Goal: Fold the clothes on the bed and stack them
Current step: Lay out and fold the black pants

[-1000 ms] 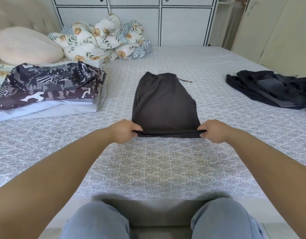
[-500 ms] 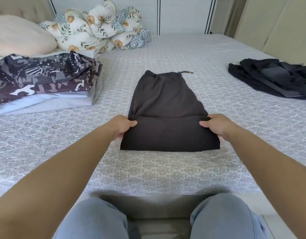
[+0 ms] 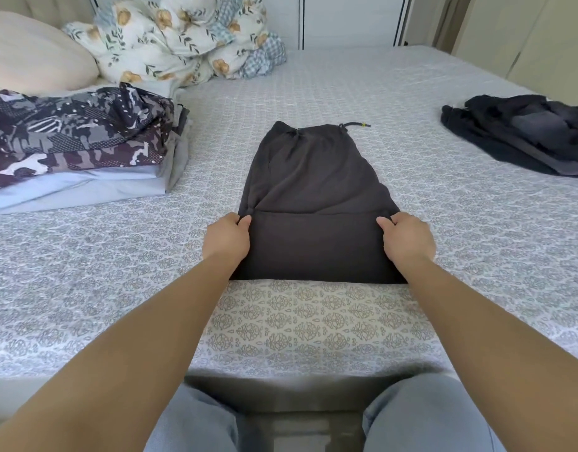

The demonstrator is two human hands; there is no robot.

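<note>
Dark grey drawstring trousers (image 3: 317, 177) lie lengthwise in the middle of the bed, waistband at the far end. Their near part is folded over onto the rest. My left hand (image 3: 228, 238) pinches the left corner of that folded flap. My right hand (image 3: 406, 238) pinches the right corner. A stack of folded clothes (image 3: 75, 148), with a camouflage-print piece on top of pale ones, sits at the left. A loose heap of black clothes (image 3: 522, 135) lies at the right edge of the bed.
The bed sheet (image 3: 313, 324) has a grey pattern. A cream pillow (image 3: 30, 57) and a bunched floral duvet (image 3: 173, 40) lie at the head end. White cupboard doors (image 3: 349, 17) stand behind. My knees in grey trousers (image 3: 421, 415) are at the bed's near edge.
Both hands lifted the trousers' near end and carried it away from me, laying it over the middle. The folded flap now lies flatter and the camera has tilted down.
</note>
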